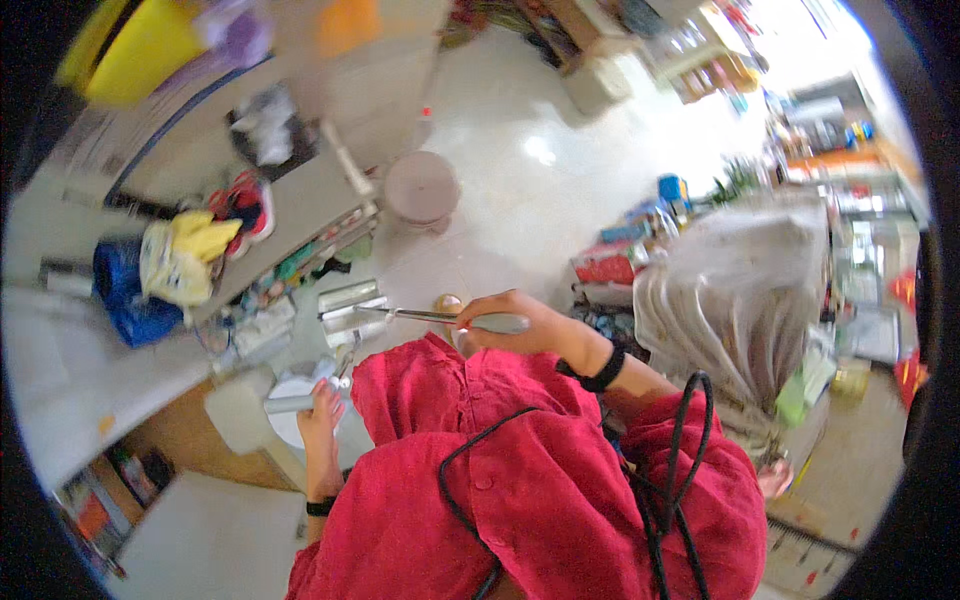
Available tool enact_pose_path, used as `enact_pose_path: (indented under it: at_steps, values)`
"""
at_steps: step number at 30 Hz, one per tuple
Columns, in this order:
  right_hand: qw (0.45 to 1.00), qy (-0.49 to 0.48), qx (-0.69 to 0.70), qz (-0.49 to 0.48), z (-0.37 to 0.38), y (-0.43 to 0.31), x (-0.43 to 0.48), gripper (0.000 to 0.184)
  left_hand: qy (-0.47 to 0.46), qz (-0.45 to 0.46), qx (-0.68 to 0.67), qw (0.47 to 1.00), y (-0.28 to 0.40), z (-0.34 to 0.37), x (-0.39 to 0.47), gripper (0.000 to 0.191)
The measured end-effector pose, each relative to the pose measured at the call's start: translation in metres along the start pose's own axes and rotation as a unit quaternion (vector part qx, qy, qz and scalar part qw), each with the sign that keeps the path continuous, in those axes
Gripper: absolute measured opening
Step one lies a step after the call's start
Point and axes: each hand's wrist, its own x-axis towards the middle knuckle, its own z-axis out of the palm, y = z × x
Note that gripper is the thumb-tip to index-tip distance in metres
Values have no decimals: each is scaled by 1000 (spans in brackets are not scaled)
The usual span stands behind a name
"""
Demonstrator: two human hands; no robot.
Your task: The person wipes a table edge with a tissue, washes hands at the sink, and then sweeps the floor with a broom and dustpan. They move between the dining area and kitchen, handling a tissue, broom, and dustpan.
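Observation:
My right hand [517, 322] is closed around the grey grip of a long metal-shafted tool [424, 315], held across in front of my red shirt. The shaft runs left toward a grey, toothed pan [351, 313], apparently a long-handled dustpan; blur hides how they join. Lower left, my left hand [322, 427] grips a pale grey handle [288, 405]. Beneath that handle shows a white round surface [281, 431]. What the left handle belongs to is unclear.
A round stool [421, 187] stands on the pale floor ahead. To the left, a bench [300, 217] carries shoes and bags, including a blue bag [131, 292]. On the right is a cloth-draped piece [735, 292] beside stacked boxes [604, 266]. A black cord [679, 457] hangs over my shirt.

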Motion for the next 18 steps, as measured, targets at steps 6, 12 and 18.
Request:
enact_pose_path:
  at_steps: [6,12,18]
  values:
    - [947,277,110,118,-72,-33,-132,14,-79,12,187,979,42,85,-7,34]
    - [809,501,247,179,-138,-12,-226,14,-181,0,314,932,72,229,-5,30]
    - [737,613,234,162,-234,48,-270,13,-255,-18,373,892,85,403,-5,31]
